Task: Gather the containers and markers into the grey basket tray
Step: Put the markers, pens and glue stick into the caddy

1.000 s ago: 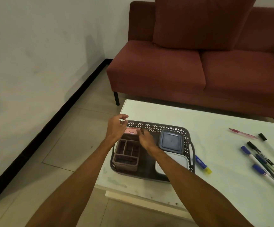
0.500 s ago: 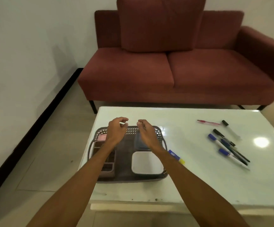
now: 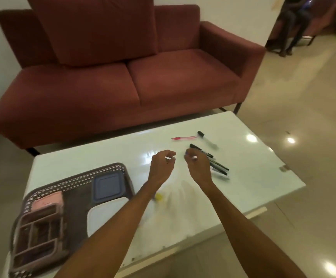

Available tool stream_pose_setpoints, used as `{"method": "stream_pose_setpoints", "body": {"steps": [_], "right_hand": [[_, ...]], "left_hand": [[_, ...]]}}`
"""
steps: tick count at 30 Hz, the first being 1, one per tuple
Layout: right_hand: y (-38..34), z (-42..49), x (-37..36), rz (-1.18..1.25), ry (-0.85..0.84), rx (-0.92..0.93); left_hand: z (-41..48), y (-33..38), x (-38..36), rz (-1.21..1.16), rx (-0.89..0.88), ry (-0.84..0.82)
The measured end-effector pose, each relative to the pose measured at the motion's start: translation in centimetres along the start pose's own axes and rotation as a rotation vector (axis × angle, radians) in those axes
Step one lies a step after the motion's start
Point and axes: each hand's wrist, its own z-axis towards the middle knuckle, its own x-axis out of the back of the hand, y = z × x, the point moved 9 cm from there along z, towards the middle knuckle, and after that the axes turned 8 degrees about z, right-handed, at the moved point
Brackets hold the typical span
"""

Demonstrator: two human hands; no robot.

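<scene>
Containers apparently done, markers next: grey basket tray (image 3: 111, 171) at lower left of the frame on the white table (image 3: 263, 177), already holding a blue-lidded container (image 3: 107, 186), a white-lidded container (image 3: 105, 213), a divided brown organiser (image 3: 36, 239) and a small pink box (image 3: 46, 200). Loose cluster of dark markers (image 3: 217, 167) at centre right, lying side by side and partly hidden behind the right hand (image 3: 198, 165). Further up the frame, a pink pen (image 3: 184, 138) and a black-capped white marker (image 3: 206, 139), near each other, well apart from the tray. A yellow-ended marker (image 3: 158, 196) just right of the tray, mostly covered by the left forearm. Left hand (image 3: 162, 165) at centre frame, fingers loosely curled, nothing clearly gripped; a pale spot at the fingertips, too blurred to name. Right hand just beside it, fingers curled down over the near end of the marker cluster; touching or merely above, cannot tell. Judged step: reaching for the markers, grasp not yet made. Next move calls for closing fingers round several barrels at once, or one by one, then carrying them leftward and down into the free middle strip of the tray. Smooth glossy top, round barrels: likely to roll if nudged. Maroon sofa (image 3: 123, 81) behind the table, no part in the job.
</scene>
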Motion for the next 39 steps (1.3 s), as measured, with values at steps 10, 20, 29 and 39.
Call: {"method": "stream_pose_setpoints", "body": {"steps": [10,20,29,39], "right_hand": [[7.6,2.8,9.5,-0.305,0.057,-0.071],[9.4,4.0,6.0,-0.759,-0.179,0.042],[8.6,3.7,5.0,-0.67,-0.171,0.061],[2.6,2.7,1.7,-0.478,-0.127,0.104]], "left_hand": [[3.5,0.9,-11.3,0.087,0.227,-0.142],[7.0,-0.8,-16.2,0.098,0.498,-0.219],[7.2,-1.3,-15.1,-0.014,0.55,-0.172],[5.7,-0.7,-3.2,-0.114,0.271,0.075]]}}
